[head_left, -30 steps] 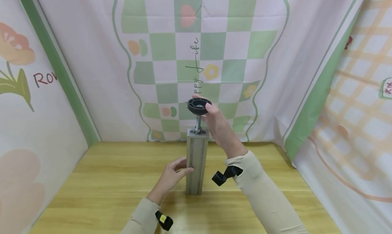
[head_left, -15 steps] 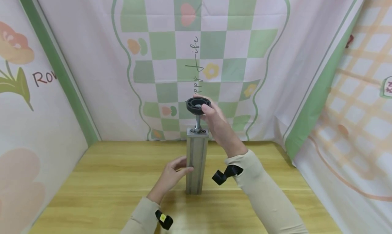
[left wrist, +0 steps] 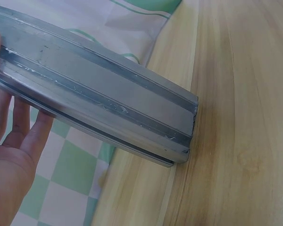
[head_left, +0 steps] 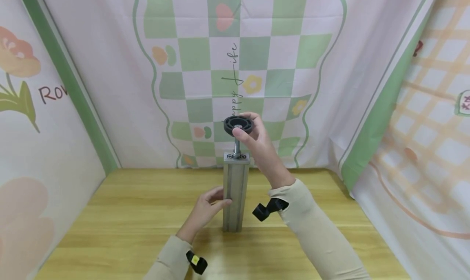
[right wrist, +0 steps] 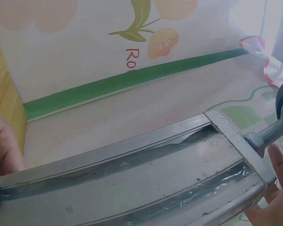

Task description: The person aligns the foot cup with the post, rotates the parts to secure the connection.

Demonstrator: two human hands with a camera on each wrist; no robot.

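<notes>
A grey aluminium profile (head_left: 236, 194) stands upright on the table, its lower end touching the wood in the left wrist view. My left hand (head_left: 206, 210) grips its middle from the left, thumb across the near face and fingers behind. On top sits an end plate (head_left: 241, 161) with two screws. From it rises the threaded bolt (right wrist: 277, 128) of a levelling foot, with a nut (right wrist: 254, 140) just above the plate. The foot's round black base (head_left: 228, 128) faces up. My right hand (head_left: 263, 151) holds this base by its rim, thumb near, fingers on the far side.
The light wooden table (head_left: 128, 214) reaches back to a checked green and white curtain (head_left: 253, 56). Printed cloth walls (head_left: 73, 141) close off both sides. Black wrist mounts (head_left: 269, 210) stick out from both sleeves.
My right thumb has slid leftward along the near rim of the foot's base, and the right fingers show more on the far right side. The left hand and profile stay put.
</notes>
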